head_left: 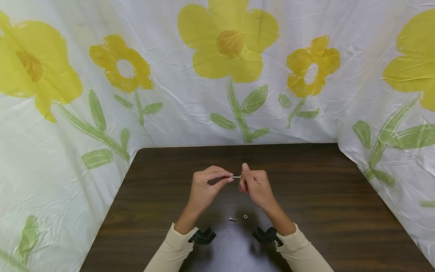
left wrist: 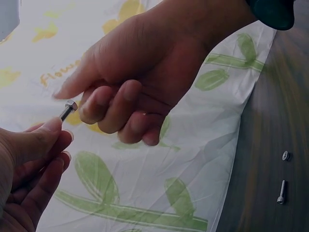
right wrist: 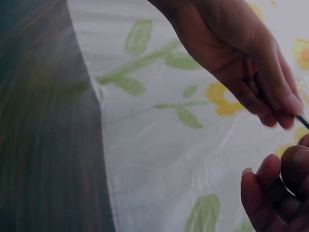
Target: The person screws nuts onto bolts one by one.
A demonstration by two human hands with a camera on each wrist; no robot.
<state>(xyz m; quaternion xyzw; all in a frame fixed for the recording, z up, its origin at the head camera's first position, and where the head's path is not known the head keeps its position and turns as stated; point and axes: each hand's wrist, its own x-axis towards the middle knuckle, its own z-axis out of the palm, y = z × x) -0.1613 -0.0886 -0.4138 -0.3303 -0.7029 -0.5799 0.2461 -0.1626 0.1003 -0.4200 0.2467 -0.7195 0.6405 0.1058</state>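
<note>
My left hand (head_left: 204, 187) pinches a small silver bolt (head_left: 235, 177) between thumb and fingertips. The bolt points toward the right hand, and its threaded shank ends in a hexagonal piece (left wrist: 71, 105), like a nut, in the left wrist view. Close beside that end is my right hand (head_left: 256, 185), thumb stuck out and the other fingers loosely curled, without a grip on the bolt. Most of the bolt's other end is hidden by the left fingertips. In the right wrist view, a thin dark part of the bolt (right wrist: 302, 121) shows at the left fingertips.
On the dark wooden table (head_left: 153, 226), below the hands, lie another small bolt (head_left: 232, 219) and a round nut or washer (head_left: 245, 217). A white sheet (head_left: 163, 113) with painted yellow flowers hangs around the table's back and sides. Each wrist wears a dark camera mount (head_left: 202, 236).
</note>
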